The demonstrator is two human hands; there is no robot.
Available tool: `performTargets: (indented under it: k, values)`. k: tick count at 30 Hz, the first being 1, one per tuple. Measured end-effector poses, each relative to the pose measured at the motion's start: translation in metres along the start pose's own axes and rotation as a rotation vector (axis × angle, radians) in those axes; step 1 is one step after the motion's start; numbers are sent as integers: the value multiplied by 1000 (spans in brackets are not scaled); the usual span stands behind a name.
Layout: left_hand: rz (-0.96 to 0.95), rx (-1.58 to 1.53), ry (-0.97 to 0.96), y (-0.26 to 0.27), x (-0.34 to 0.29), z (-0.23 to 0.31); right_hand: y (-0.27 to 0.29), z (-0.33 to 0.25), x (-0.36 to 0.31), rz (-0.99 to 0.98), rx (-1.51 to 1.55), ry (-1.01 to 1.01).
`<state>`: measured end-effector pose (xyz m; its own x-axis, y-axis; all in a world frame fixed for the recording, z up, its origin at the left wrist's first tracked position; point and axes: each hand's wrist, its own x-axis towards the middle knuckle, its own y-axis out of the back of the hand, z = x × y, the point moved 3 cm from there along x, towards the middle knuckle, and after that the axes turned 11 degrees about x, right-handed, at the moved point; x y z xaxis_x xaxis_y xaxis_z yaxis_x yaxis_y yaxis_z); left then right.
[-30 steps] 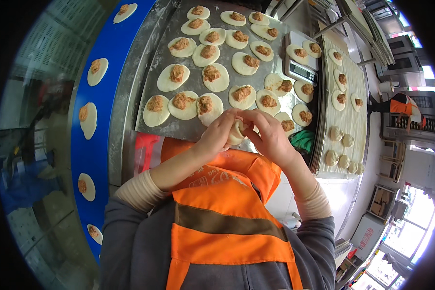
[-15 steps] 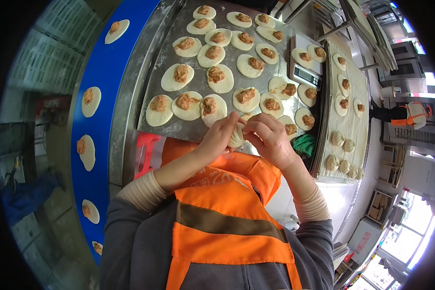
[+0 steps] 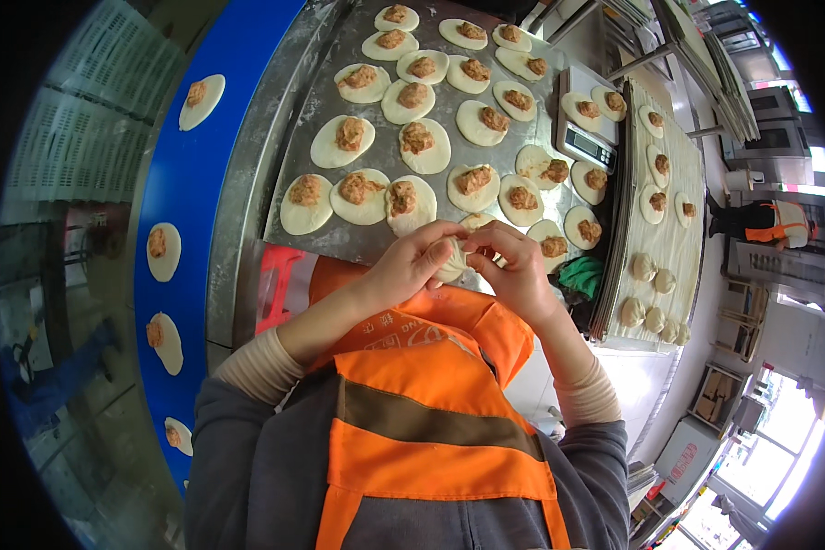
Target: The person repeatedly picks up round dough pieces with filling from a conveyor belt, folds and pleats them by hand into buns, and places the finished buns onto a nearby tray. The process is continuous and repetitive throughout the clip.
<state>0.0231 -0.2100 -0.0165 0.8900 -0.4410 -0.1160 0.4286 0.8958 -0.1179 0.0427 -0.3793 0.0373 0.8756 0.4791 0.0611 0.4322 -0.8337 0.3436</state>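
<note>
A pleated dough bun (image 3: 451,262) is held between both hands, just over the near edge of the metal table (image 3: 247,197). My left hand (image 3: 411,266) cups it from the left, thumb on its side. With thumb and fingers, my right hand (image 3: 509,268) pinches the dough at its top right. Beyond my hands lie several flat dough rounds, each topped with minced filling; the nearest is a dough round (image 3: 411,205) just past my left hand. Part of another round is hidden behind my fingers.
A blue conveyor belt (image 3: 181,147) on the left carries more topped rounds. On the right stand a scale (image 3: 585,145) with two rounds and a tray (image 3: 674,183) of rounds and closed buns. A green cloth (image 3: 579,275) lies near my right forearm. One person (image 3: 768,223) stands far right.
The rounds on the blue belt have moved toward me. Both hands still hold the bun, and my fingers have shifted slightly around its top.
</note>
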Motion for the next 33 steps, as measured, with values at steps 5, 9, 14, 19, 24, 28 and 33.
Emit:
performTargets:
  k: [5, 9, 14, 19, 24, 28, 33]
  values:
    - [114, 174, -174, 2, 1, -7, -6, 8, -4, 58, 115, -110]
    - [43, -9, 61, -1, -4, -7, -7, -15, -1, -14, -111, 107]
    - [-146, -402, 414, -6, -3, -13, -7, -17, -6, -84, -152, 202]
    - [-266, -540, 579, -11, -2, -5, -6, -28, -3, -165, -62, 177]
    - [-146, -505, 392, -17, -1, -7, -3, -22, -8, -114, -121, 186]
    - [136, -323, 109, -17, -2, -2, -8, -19, -8, 13, 32, -20]
    - [205, -281, 124, -23, -4, -5, -8, -14, -11, 24, 36, -68]
